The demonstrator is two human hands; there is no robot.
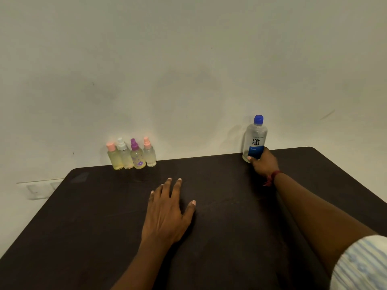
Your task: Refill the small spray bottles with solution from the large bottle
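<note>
Large bottle (254,139), capped, gripped low by the curled fingers of the right hand (264,164), stands at the far right edge of the table (230,237). Left hand (167,214) rests flat, fingers straight. Small spray bottles (132,155) stand well apart, far left. So low a grip may tip it when lifted.

Dim, warm light is falling evenly, turning the pale wall (188,59) greyish and leaving the worktop (230,237) very dark. Faint shadows are lying on the wall beside the large bottle (255,139) and under the left hand (167,214). The picture is looking soft, the small spray bottles (131,156) are blurring, and the wide lens is bending the worktop's edges.
</note>
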